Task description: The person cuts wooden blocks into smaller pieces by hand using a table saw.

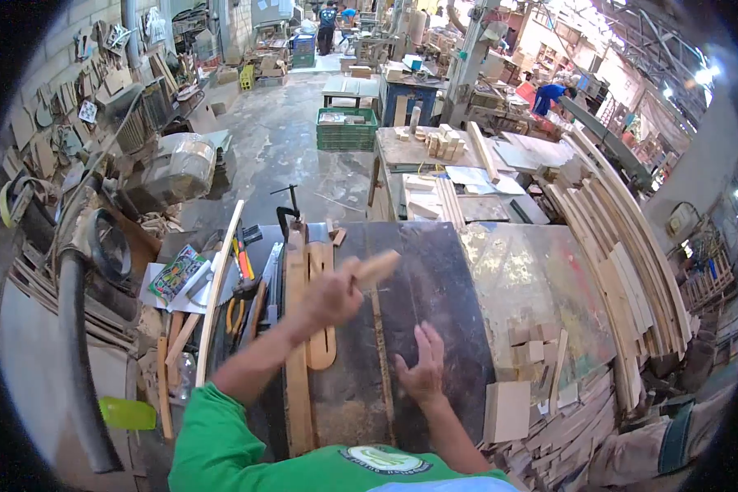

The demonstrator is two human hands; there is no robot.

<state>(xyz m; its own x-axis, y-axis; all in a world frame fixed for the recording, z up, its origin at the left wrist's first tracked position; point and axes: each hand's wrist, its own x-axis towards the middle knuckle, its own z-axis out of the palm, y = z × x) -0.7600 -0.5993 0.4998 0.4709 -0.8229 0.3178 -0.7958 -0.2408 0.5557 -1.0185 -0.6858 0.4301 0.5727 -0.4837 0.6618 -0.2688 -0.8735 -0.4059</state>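
Note:
My left hand (pixel 334 293) is closed round one end of a short light wooden block (pixel 377 269), which it holds raised above the dark workbench (pixel 451 279). To the right and nearer my body, my right hand (pixel 423 365) has its fingers apart and holds nothing, over the dark bench top. A long wooden board (pixel 298 353) lies along the bench left of centre, with a black clamp (pixel 287 215) at its far end. Beside that board is a slotted wooden piece with a rounded end (pixel 322 348), partly hidden by my left hand and forearm.
Pliers (pixel 234 316) and other tools lie left of the board, near a long thin strip (pixel 219 291). Small wood blocks (pixel 533 351) and long curved planks (pixel 607 295) are at the right. A green crate (pixel 346 135) stands ahead; people work far off.

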